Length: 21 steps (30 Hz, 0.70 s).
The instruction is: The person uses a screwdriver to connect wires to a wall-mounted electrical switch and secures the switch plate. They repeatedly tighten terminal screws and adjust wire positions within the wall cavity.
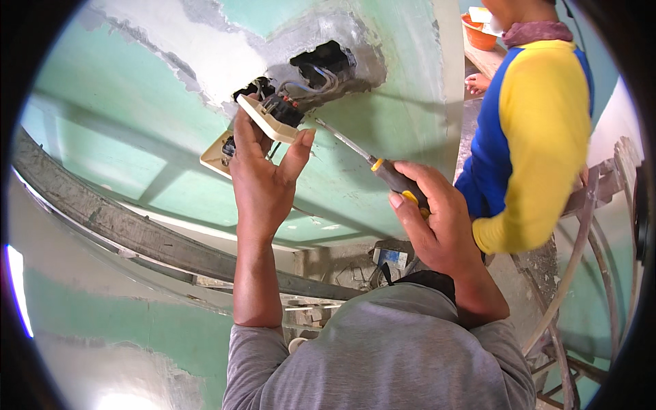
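My left hand (pixel 263 164) grips a cream wall socket plate (pixel 268 121) with its black back part turned up and right, thumb along the near edge. Wires (pixel 318 83) run from that back part to a ragged hole (pixel 328 61) in the wall. Below it hangs a second cream plate (pixel 217 154), partly hidden by my left wrist and fingers. In my right hand (pixel 434 215) is a screwdriver (pixel 393 179) with a dark and yellow handle. Its tip lies just right of the socket plate, seemingly apart from it.
A person in a blue and yellow top (pixel 540 137) stands close on the right. Beyond is an orange bucket (pixel 480 33) on a plank. A wooden beam (pixel 102 219) crosses at left, and bent-looking poles (pixel 588 253) stand at right. Rubble lies on the floor below.
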### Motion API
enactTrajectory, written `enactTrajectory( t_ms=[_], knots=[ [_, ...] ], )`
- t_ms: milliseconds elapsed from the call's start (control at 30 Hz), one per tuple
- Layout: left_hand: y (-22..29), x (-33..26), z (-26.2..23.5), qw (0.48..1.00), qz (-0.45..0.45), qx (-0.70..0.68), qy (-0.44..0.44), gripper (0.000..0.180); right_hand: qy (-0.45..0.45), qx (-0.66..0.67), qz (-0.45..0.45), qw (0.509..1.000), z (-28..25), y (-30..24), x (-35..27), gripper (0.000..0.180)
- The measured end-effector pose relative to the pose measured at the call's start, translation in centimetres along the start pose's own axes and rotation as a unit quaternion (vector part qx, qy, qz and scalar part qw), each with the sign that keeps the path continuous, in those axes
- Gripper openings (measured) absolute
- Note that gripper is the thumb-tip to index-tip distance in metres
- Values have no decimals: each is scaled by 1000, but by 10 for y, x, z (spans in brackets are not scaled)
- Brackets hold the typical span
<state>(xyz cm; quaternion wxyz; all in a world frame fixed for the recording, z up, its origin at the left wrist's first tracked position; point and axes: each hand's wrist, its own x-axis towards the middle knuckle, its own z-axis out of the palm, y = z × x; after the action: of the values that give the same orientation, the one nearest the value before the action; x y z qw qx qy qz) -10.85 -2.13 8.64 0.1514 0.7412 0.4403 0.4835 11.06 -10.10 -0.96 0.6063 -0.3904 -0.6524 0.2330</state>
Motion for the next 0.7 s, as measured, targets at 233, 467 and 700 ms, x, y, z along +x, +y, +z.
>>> enactTrajectory(
  t_ms=[233, 467, 700],
  knots=[
    [1, -1, 2, 1000, -15, -11, -4, 83, -54, 99, -7, 994, -12, 17, 13, 34],
    [0, -5, 0, 999, -15, -35, 1, 87, -82, 112, -30, 990, -27, 29, 27, 36],
    [4, -5, 2, 998, -56, 2, 32, 98, -164, 165, -1, 973, -38, 49, 41, 37]
  ],
)
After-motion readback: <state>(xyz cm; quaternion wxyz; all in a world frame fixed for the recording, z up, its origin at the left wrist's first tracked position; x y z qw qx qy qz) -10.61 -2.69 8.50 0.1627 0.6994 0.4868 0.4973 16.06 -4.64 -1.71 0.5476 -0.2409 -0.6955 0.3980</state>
